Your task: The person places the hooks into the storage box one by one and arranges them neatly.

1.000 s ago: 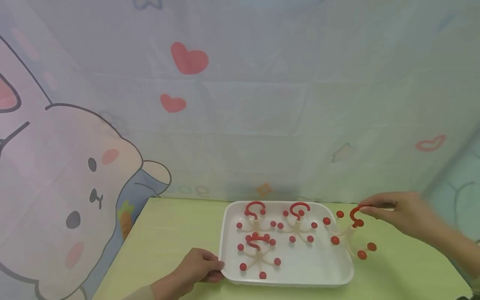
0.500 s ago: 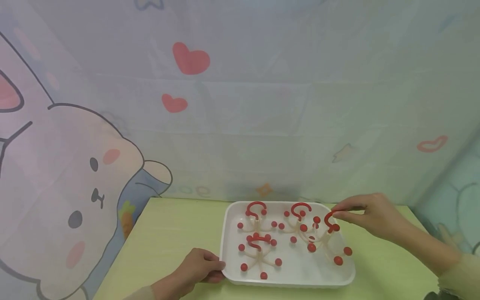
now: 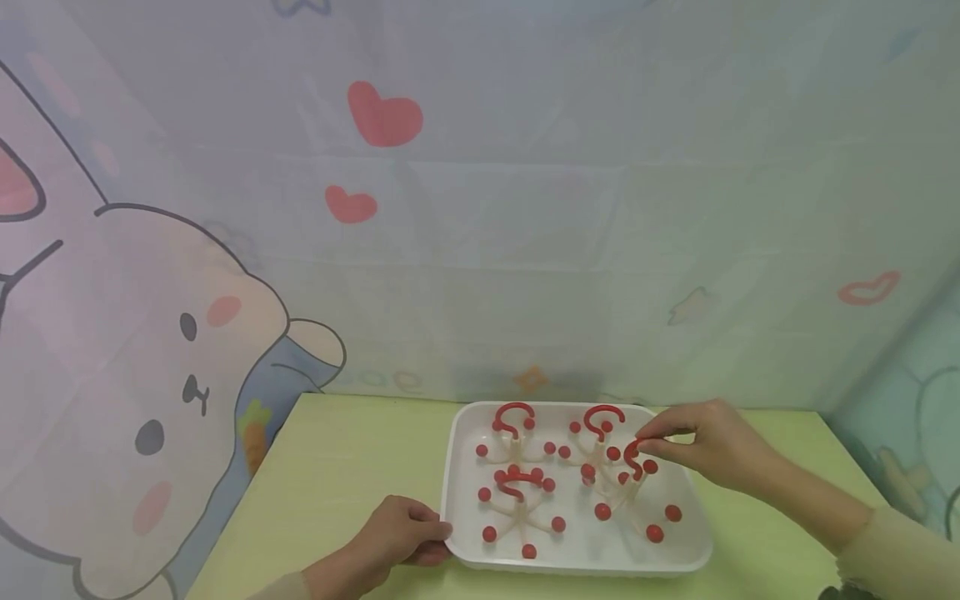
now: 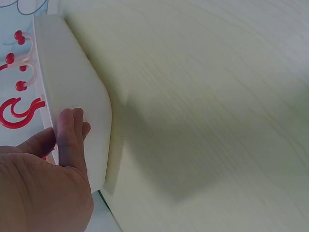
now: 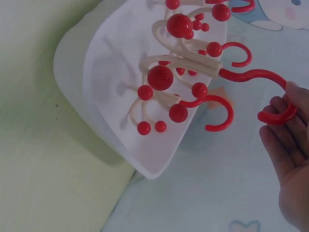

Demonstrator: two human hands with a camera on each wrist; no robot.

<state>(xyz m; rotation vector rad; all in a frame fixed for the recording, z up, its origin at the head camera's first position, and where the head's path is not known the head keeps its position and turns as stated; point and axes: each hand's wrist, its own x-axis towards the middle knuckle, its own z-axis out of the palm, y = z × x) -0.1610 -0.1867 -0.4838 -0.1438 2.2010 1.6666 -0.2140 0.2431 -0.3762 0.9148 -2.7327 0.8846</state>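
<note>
A white tray holds three cream hangers with several ball-tipped arms and red hooks: one at the back left, one at the back right, one at the front left. My right hand pinches the red hook of another such hanger between thumb and fingers. That hanger is upright over the tray's right half; whether it touches the bottom I cannot tell. My left hand grips the tray's front left corner, thumb at the rim and fingers along the outer wall.
The tray stands on a pale yellow-green table with wood grain. Behind the table hangs a cloth printed with a rabbit and hearts. The tray's walls rise around the hangers.
My right hand has carried its hanger leftward, from beyond the tray's right side to over the tray's right half. The left hand keeps its grip on the tray corner.
</note>
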